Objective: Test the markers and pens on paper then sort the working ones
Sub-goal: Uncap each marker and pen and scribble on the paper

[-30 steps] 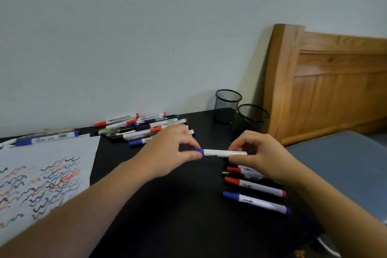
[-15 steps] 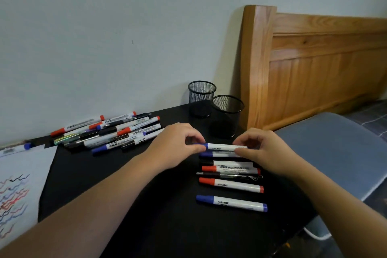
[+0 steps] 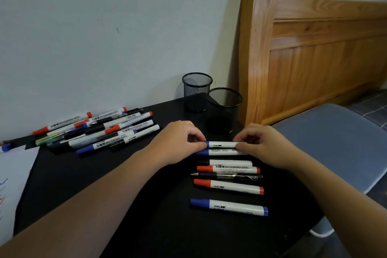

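Blue-capped marker (image 3: 225, 144) lies crosswise near tabletop (image 3: 125, 205) centre, held at both ends. Left hand (image 3: 178, 142) pinches the capped end, fingers curled round it; right hand (image 3: 263, 144) pinches the other end likewise. Both grips closed on this marker.

Directly at its 6 o'clock, touching or just beside: second blue marker (image 3: 222, 152). Row continues toward 6 o'clock: black-capped marker (image 3: 230, 163), red whiteboard marker (image 3: 229, 169), clear pen (image 3: 228, 176), red marker (image 3: 229, 186), then, set a little apart, blue marker (image 3: 229, 207).

Loose pile of markers and pens (image 3: 96, 130) at 10 o'clock from the hands, near the wall. Two black mesh cups (image 3: 224, 109) at 12 o'clock, standing upright, side by side. Paper with scribbles (image 3: 12, 178) at 9 o'clock, at tabletop edge; one blue cap (image 3: 6, 147) just past it.
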